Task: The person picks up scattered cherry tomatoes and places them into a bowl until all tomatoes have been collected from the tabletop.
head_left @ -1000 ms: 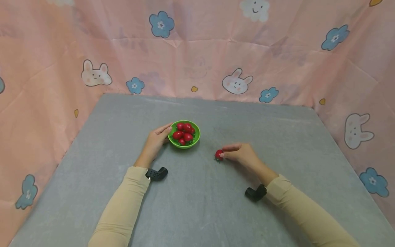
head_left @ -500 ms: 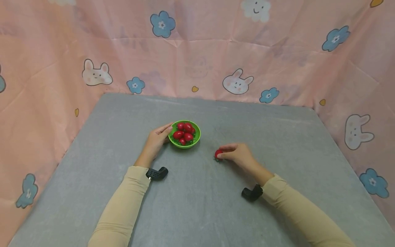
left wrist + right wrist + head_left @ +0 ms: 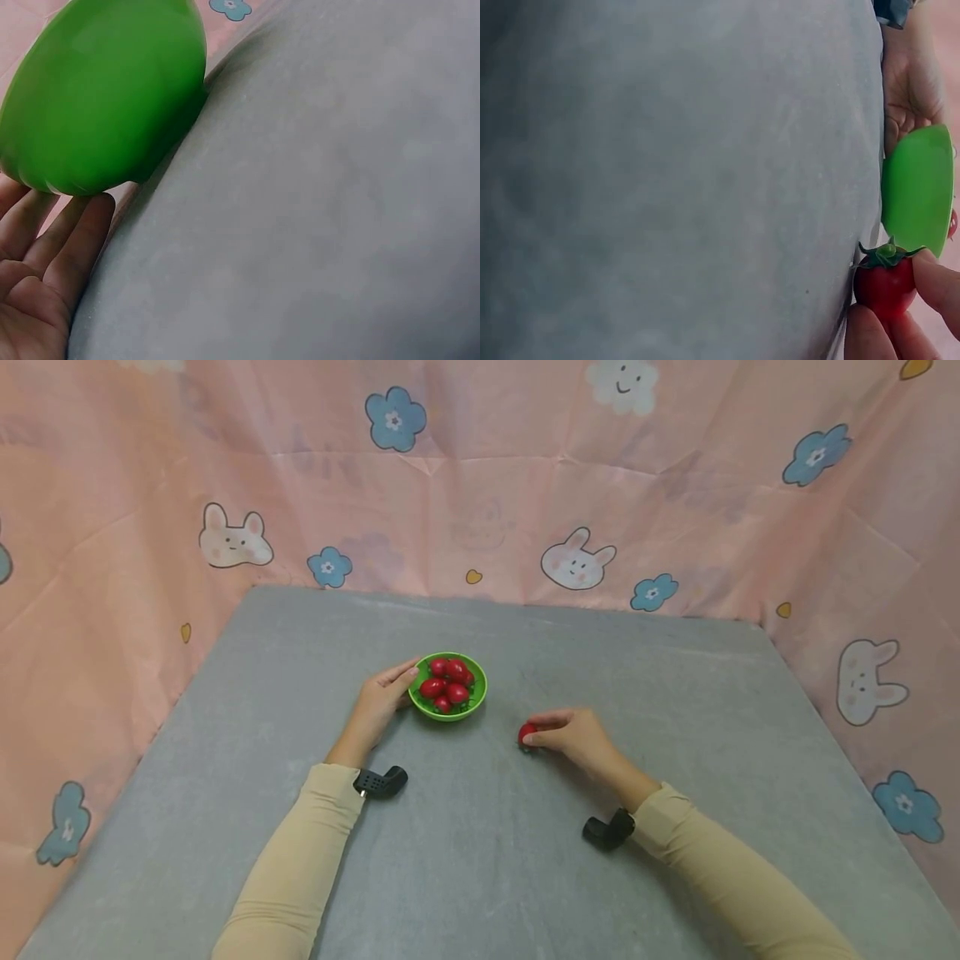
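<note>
A small green bowl (image 3: 447, 716) stands on the grey table, holding several red cherry tomatoes (image 3: 457, 693) with green stems. My left hand (image 3: 372, 708) holds the bowl at its left side, the thumb at the rim. In the left wrist view, fingers (image 3: 84, 236) of that hand lie against the outer wall of the bowl (image 3: 112, 90). Right of the bowl and nearer to me, my right hand (image 3: 581, 742) pinches a single cherry tomato (image 3: 885, 287) between thumb and fingers, low over the table. Its green stem shows in the right wrist view. Whether it touches the table, I cannot tell.
A grey table top (image 3: 480, 860) spreads around both hands. Pink cloth (image 3: 480, 485) printed with rabbits, flowers and clouds hangs behind and along both sides. Black wrist cameras (image 3: 609, 830) stick out inward from both wrists.
My right hand has shifted slightly left with the cherry tomato, a little closer to the bowl. The left hand and the bowl have stayed in place.
</note>
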Motion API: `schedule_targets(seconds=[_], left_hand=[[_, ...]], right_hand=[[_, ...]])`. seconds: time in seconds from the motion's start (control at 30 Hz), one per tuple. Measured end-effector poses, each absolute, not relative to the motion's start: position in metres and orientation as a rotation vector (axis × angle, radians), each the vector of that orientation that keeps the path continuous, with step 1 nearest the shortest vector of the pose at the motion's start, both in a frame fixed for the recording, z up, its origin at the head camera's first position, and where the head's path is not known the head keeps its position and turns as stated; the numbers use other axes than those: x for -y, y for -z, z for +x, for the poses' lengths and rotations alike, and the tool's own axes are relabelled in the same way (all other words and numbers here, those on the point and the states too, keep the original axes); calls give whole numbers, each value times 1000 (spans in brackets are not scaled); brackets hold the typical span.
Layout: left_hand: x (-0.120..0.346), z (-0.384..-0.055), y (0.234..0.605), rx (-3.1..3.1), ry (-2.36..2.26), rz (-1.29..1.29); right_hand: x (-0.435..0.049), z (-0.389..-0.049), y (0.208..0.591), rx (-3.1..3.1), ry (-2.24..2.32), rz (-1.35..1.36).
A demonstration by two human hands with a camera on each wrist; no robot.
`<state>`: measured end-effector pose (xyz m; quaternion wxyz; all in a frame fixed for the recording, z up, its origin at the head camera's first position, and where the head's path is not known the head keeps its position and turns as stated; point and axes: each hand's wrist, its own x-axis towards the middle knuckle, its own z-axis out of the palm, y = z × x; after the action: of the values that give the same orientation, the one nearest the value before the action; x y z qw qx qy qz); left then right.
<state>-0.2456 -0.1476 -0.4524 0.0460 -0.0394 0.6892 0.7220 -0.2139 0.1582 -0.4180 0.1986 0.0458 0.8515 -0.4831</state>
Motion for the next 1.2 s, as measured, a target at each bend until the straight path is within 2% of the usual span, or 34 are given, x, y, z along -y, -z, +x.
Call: schedule_targets(seconds=[0.4, 1.2], left_hand=[[147, -247, 454, -2102, -2215, -113], [147, -246, 455, -2112, -2207, -110]], right_hand=[[-153, -218, 410, -2354, 1407, 157], [-120, -231, 387, -2365, 1484, 46]])
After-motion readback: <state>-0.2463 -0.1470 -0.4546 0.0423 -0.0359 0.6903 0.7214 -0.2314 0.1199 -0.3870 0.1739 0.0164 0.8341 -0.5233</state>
